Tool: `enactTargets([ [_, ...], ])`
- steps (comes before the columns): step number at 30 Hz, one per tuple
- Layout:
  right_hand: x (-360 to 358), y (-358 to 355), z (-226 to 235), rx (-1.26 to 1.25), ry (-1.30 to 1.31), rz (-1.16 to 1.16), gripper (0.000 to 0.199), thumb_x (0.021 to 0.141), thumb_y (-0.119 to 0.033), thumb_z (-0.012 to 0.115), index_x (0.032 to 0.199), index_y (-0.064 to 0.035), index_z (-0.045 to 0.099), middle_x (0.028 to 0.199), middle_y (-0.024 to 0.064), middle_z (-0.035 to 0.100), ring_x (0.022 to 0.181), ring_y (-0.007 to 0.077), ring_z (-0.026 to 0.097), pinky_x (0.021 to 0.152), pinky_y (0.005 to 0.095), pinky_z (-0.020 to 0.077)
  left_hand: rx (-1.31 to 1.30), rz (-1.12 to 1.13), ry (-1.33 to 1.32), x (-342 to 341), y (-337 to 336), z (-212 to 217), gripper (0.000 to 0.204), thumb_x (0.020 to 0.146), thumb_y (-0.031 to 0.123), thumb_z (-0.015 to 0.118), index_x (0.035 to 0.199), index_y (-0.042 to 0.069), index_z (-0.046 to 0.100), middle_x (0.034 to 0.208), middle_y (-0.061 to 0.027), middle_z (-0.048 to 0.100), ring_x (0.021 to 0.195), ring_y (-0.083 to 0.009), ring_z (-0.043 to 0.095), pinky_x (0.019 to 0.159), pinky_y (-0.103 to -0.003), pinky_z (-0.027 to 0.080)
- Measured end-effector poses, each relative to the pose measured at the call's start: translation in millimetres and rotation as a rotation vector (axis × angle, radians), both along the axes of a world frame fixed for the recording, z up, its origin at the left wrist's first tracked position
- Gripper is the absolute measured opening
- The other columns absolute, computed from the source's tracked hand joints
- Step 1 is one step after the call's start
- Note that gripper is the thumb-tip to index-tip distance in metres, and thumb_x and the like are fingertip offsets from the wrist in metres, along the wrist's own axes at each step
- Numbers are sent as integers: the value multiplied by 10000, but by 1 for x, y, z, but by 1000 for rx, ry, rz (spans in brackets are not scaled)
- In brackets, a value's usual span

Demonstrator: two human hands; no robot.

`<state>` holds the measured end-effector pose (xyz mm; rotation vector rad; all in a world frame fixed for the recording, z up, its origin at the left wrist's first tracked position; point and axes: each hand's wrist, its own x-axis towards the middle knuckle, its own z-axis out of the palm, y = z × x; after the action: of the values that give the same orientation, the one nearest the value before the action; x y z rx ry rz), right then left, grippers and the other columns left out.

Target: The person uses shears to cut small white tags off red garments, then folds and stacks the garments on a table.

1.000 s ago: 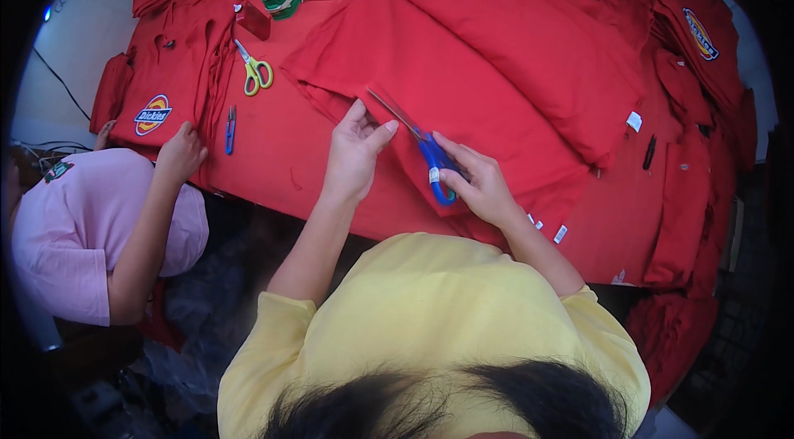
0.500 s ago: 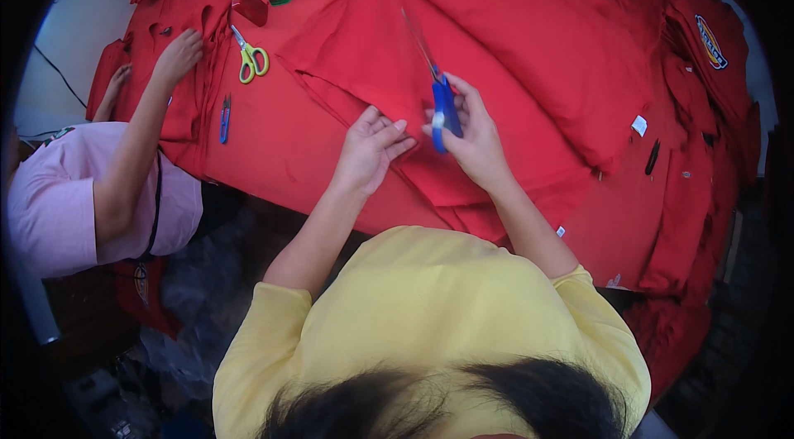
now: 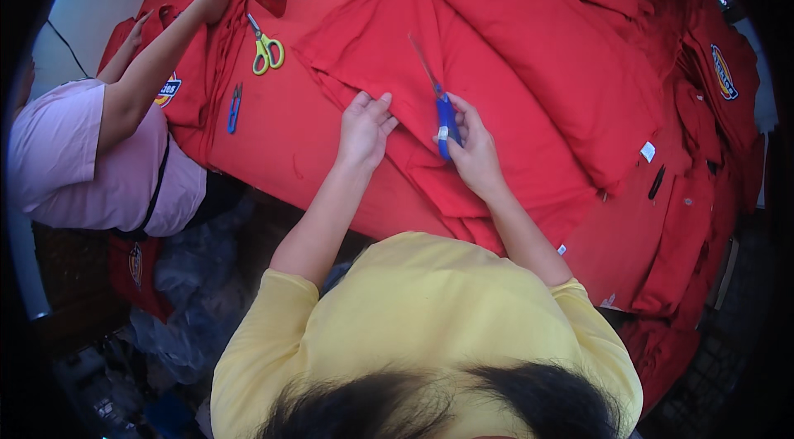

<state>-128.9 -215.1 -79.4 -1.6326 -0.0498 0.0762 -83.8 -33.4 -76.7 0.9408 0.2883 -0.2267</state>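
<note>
Since a moment ago, both my hands have slid up the red cloth, and the scissors now point up and away from me instead of lying slanted.

Only the head view shows this. My right hand has a closed grip on the blue handle of the scissors. The blades look shut, but they are thin and hard to see. My left hand lies on the cloth just beside the scissors, fingers bent, pressing or pinching a fold. I cannot tell which. It holds nothing else.

The cloth covers the whole surface in piles. Another person's arm reaches over the far left. Yellow scissors and a small blue tool lie near it.

I think the danger is my left fingers. They are close to the blades, so a slip could nick them. The cloth is folded too, so I could cut a layer I did not mean to.
</note>
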Motion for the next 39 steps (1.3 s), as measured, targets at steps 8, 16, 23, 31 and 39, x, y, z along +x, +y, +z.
enactTargets([
  [8,-7,-21,19,-92,22,98,534,835,-116,639,1324,-16,450,897,63,582,892,148,608,804,291,488,-30,26,-61,16,9,27,310,878,-27,508,1173,68,502,1189,-68,576,1064,-178,571,923,-367,451],
  [16,-17,-12,26,-521,-171,155,581,810,-110,675,1342,-38,454,832,68,548,626,129,513,626,263,463,-34,-29,-111,20,14,34,345,866,-46,501,1208,6,496,1159,-92,591,1082,-188,564,971,-346,431],
  [23,-11,-7,24,-560,-301,160,506,897,-158,562,1361,-24,410,849,112,560,684,224,572,644,342,466,10,-19,-83,14,11,41,293,879,-22,522,1171,-1,534,1142,-94,598,1053,-186,579,896,-337,487],
  [31,-12,-2,36,-255,34,161,479,870,-64,581,1334,-25,468,860,124,594,713,172,585,708,296,482,15,7,-55,11,6,47,286,889,-43,510,1175,-37,524,1150,-113,584,1036,-198,583,880,-352,489],
  [39,-4,-4,41,-341,-76,202,517,854,-113,623,1341,-39,468,992,143,613,828,189,593,780,293,474,143,-49,-148,9,9,51,382,868,-45,549,1238,38,508,1100,-63,589,998,-155,582,831,-326,501],
])
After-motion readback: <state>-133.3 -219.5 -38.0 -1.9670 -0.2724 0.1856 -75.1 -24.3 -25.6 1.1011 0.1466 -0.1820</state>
